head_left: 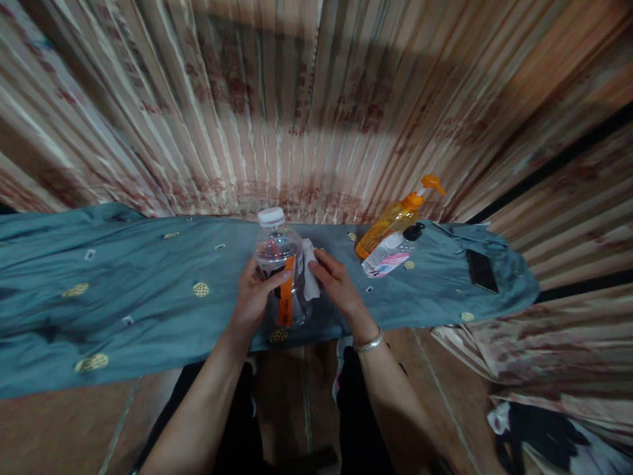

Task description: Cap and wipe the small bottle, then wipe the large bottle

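Observation:
A clear plastic bottle [277, 257] with a white cap and an orange label strip stands on a blue-grey embroidered cloth [148, 297]. My left hand [254, 297] is wrapped round the bottle's left side, thumb on the label. My right hand [333, 280] presses a small white cloth [310, 274] against the bottle's right side, fingers closed on it. A silver bracelet sits on my right wrist.
An orange pump bottle [395, 221] and a small clear spray bottle [390, 256] lie to the right. A black phone [481, 270] rests near the cloth's right end. Striped curtains hang behind. Tiled floor and my knees are below.

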Demonstrator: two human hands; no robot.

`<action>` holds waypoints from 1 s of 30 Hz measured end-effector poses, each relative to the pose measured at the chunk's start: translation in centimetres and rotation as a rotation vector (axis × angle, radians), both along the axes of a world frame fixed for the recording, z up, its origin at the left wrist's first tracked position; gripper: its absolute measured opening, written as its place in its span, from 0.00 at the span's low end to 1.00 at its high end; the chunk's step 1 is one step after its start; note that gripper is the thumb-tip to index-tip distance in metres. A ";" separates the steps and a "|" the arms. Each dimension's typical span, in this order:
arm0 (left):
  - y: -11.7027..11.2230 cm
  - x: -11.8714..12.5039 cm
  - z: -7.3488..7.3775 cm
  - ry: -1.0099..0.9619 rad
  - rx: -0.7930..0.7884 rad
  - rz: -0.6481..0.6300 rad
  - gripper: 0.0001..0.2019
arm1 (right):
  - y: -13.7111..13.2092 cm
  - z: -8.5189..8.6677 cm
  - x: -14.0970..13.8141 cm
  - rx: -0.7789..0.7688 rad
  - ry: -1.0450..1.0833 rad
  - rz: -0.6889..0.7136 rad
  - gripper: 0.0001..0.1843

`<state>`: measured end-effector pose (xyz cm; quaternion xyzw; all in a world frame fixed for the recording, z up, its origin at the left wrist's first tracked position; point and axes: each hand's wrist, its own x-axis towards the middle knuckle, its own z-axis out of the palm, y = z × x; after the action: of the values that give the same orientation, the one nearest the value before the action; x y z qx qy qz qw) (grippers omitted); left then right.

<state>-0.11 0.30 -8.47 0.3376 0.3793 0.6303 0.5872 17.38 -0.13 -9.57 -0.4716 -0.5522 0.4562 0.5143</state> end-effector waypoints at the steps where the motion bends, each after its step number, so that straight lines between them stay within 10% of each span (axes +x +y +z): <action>1: -0.1 0.2 -0.1 -0.006 -0.003 -0.032 0.26 | -0.1 0.4 0.0 0.056 0.024 -0.040 0.26; 7: -0.5 1.2 -1.1 -0.115 -0.021 -0.129 0.22 | 0.6 0.8 0.4 0.098 0.024 -0.138 0.32; 20: 0.6 -0.4 -0.1 -0.080 0.005 0.059 0.19 | 0.2 -1.2 0.7 -0.078 -0.158 0.136 0.24; 30: -0.9 2.5 -1.2 -0.142 -0.117 -0.091 0.21 | 0.5 0.8 0.4 0.117 -0.080 -0.140 0.27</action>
<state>2.42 -0.56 -9.70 0.2743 0.3572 0.6021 0.6592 17.78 0.36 -8.73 -0.4959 -0.5636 0.3669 0.5494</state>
